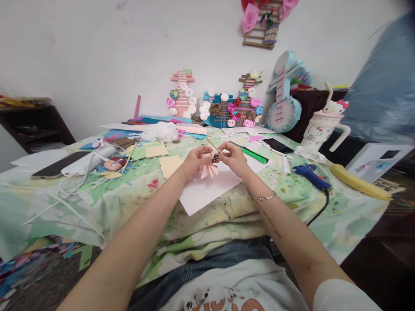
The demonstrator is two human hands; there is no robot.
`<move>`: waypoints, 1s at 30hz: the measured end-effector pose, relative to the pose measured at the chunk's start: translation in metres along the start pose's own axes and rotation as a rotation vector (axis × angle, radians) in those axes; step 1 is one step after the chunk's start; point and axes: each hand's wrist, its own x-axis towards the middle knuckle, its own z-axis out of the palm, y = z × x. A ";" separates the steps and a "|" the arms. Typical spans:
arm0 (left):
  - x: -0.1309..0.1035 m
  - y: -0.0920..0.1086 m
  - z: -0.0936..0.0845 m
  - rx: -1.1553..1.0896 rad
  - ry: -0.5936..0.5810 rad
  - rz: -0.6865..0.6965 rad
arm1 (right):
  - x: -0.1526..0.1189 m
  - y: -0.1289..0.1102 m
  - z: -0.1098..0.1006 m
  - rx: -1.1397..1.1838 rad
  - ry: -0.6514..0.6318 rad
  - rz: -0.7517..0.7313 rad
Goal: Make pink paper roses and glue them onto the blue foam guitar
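Note:
Over a white sheet of paper, my two hands meet fingertip to fingertip. My left hand is closed on a small pale pink paper piece with pointed, petal-like folds fanning out below the fingers. In my right hand the fingers pinch a thin wooden stick, whose end slants up to the left. The fingers hide where stick and paper come close, so I cannot tell whether they touch.
A green utility knife lies just past my right hand. Farther right are a blue glue gun, a banana and a white tumbler. Phone, cables and yellow paper squares lie left. Flower-decorated paper instruments stand behind.

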 end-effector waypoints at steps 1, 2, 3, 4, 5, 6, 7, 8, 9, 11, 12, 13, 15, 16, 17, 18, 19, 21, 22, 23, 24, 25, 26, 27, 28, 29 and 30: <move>0.000 0.000 0.000 0.005 -0.002 0.000 | 0.000 0.000 0.000 -0.003 -0.007 0.004; 0.000 0.000 0.000 0.009 -0.003 -0.001 | 0.000 0.001 0.000 -0.003 -0.013 0.008; 0.000 0.000 -0.001 0.012 -0.002 -0.002 | 0.000 0.001 0.000 -0.003 -0.017 0.011; 0.000 -0.001 -0.001 0.012 -0.003 -0.003 | 0.000 0.001 0.000 -0.003 -0.019 0.014; 0.000 -0.001 -0.001 0.008 -0.002 -0.002 | 0.000 0.001 0.000 -0.005 -0.018 0.016; 0.001 -0.002 -0.002 0.001 -0.001 0.000 | 0.000 0.001 0.000 -0.009 -0.014 0.015; 0.001 -0.002 -0.002 -0.006 0.002 0.002 | 0.001 0.001 0.000 -0.014 -0.004 0.012; 0.001 -0.003 -0.002 -0.013 0.006 0.002 | 0.001 0.000 0.000 -0.019 0.009 0.007; 0.002 -0.003 -0.003 -0.018 0.011 -0.002 | 0.001 0.000 0.000 -0.023 0.024 0.000; 0.002 -0.003 -0.003 -0.017 0.022 -0.014 | 0.001 0.000 0.000 -0.023 0.046 -0.012; 0.002 -0.003 -0.003 -0.013 0.026 -0.021 | 0.001 0.000 -0.001 -0.019 0.047 -0.013; 0.002 -0.003 -0.003 -0.009 0.026 -0.026 | 0.001 0.000 -0.001 -0.013 0.042 -0.014; 0.001 -0.002 -0.002 -0.004 0.017 -0.032 | 0.001 0.000 -0.001 -0.003 0.026 -0.013; 0.000 -0.001 -0.002 -0.005 0.010 -0.033 | 0.001 0.000 -0.001 -0.002 0.021 -0.012; 0.000 -0.001 -0.002 -0.009 0.001 -0.032 | 0.002 0.000 -0.001 -0.003 0.018 -0.012; -0.001 0.000 -0.002 -0.014 -0.008 -0.029 | 0.002 0.000 -0.001 -0.004 0.019 -0.013; -0.001 0.000 -0.002 -0.019 -0.015 -0.027 | 0.002 0.000 -0.001 -0.006 0.020 -0.015; -0.001 0.000 -0.002 -0.022 -0.027 -0.023 | 0.002 0.000 -0.002 -0.017 0.025 -0.018; -0.001 0.001 -0.002 -0.020 -0.033 -0.025 | 0.002 0.000 -0.002 -0.026 0.030 -0.020; -0.001 0.001 -0.002 -0.018 -0.036 -0.027 | 0.002 0.000 -0.001 -0.038 0.036 -0.022; -0.001 0.001 -0.002 -0.015 -0.037 -0.032 | 0.002 0.000 -0.001 -0.053 0.044 -0.025; -0.001 0.001 -0.002 -0.011 -0.035 -0.035 | 0.002 0.000 -0.001 -0.070 0.054 -0.029; -0.001 0.001 -0.003 -0.008 -0.033 -0.036 | 0.002 0.001 -0.001 -0.087 0.066 -0.033; -0.001 0.000 -0.003 -0.007 -0.030 -0.035 | 0.003 0.001 -0.001 -0.103 0.079 -0.040; -0.001 0.000 -0.003 -0.008 -0.028 -0.034 | 0.003 0.001 -0.001 -0.115 0.092 -0.049; -0.001 0.000 -0.003 -0.010 -0.027 -0.031 | 0.003 0.001 -0.001 -0.123 0.106 -0.060; -0.001 0.000 -0.003 -0.013 -0.025 -0.028 | 0.003 0.001 -0.001 -0.128 0.118 -0.074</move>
